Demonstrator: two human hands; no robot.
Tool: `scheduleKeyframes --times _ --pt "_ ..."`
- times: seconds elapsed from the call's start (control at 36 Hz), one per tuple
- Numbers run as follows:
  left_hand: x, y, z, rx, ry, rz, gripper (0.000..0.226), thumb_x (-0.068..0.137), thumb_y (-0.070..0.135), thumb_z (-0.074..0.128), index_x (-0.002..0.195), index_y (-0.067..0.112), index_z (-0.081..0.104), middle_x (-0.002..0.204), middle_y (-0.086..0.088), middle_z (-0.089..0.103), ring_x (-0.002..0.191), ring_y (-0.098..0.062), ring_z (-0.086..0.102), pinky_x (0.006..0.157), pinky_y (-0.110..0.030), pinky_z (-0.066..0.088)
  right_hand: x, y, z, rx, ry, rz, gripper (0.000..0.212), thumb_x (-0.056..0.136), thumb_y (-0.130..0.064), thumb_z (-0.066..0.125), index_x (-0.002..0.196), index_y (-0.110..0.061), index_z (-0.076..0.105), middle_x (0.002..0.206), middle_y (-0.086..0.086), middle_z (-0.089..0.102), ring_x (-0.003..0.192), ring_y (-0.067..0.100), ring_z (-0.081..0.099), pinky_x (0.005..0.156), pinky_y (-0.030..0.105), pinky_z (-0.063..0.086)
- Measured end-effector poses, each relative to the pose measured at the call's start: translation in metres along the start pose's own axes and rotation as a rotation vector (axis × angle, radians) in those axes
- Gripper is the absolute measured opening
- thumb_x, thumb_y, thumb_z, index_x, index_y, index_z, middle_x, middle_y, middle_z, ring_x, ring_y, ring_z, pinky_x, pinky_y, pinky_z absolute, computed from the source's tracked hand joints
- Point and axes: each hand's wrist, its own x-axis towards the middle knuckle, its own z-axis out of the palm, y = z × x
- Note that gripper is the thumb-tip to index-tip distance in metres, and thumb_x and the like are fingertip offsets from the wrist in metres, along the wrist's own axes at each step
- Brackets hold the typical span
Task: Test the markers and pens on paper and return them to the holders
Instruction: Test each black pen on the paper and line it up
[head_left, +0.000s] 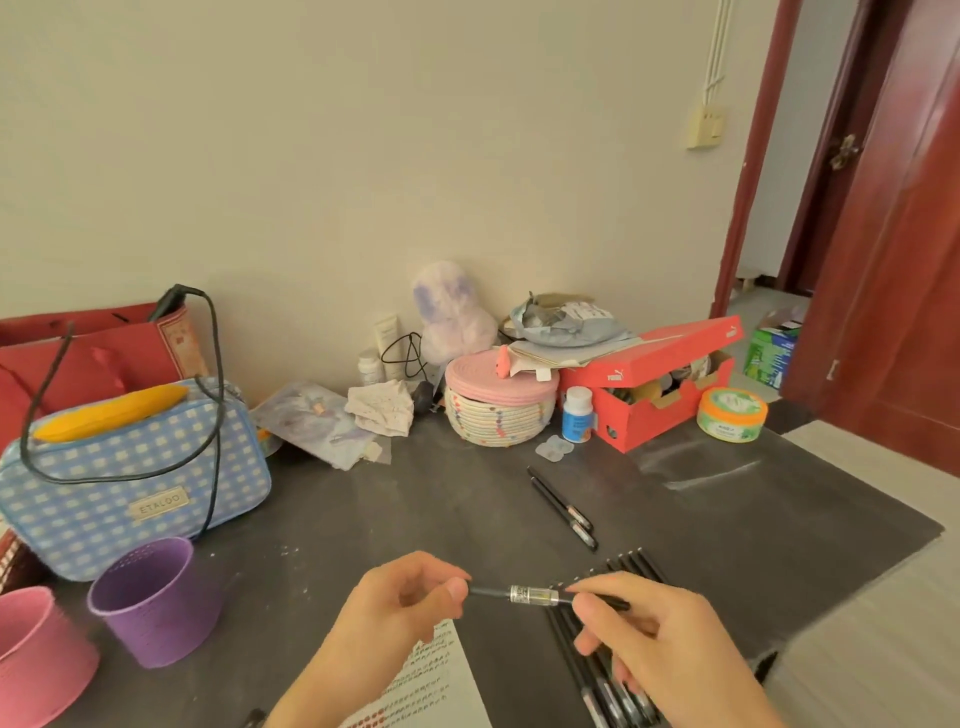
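Pinching a pen (530, 594) at each end with left hand (402, 597) and right hand (649, 631); paper (441, 673) at six o'clock, purple cup (156, 603) at nine.

One purple holder (156, 597) and one pink holder (36, 654) are counted, two in all. Two loose pens (563, 506) and one held pen (519, 593) are seen.

A checked bag (130, 483), woven basket (496, 421) and red shoebox (657, 405) stand by the wall (363, 156).
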Motion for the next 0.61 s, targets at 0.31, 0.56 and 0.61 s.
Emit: scheduleKeyframes --times 0.31,0.56,0.61 --pt "0.046 0.036 0.078 0.308 -0.359 0.144 0.019 0.095 0.054 0.059 0.093 0.039 0.071 0.095 0.021 0.074 0.088 0.002 0.067 0.084 -0.019 0.051 -0.086 0.047 -0.087 -0.044 0.344 0.135 0.013 0.086 -0.043 0.064 0.085 -0.04 0.077 0.063 0.001 0.072 0.046 0.009 0.049 0.052 0.014 0.04" --pt "0.088 0.062 0.173 0.712 -0.48 0.458 0.039 0.096 0.059 0.051 0.133 0.046 0.049 0.137 0.03 0.041 0.135 0.001 0.033 0.105 -0.013 0.027 -0.171 0.15 -0.115 0.261 0.72 0.421 0.014 0.097 0.004 0.06 0.087 0.004 0.07 0.061 0.024 0.064 0.041 0.017 0.05 0.043 0.015 0.04" --pt "0.098 0.065 0.196 0.776 -0.477 0.522 0.049 0.096 0.059 0.05 0.142 0.043 0.044 0.153 0.02 0.035 0.144 -0.003 0.023 0.115 -0.02 0.022 -0.173 0.177 -0.11 0.338 0.774 0.498 0.013 0.095 0.013 0.057 0.089 0.009 0.068 0.063 0.029 0.065 0.041 0.018 0.054 0.044 0.015 0.043"
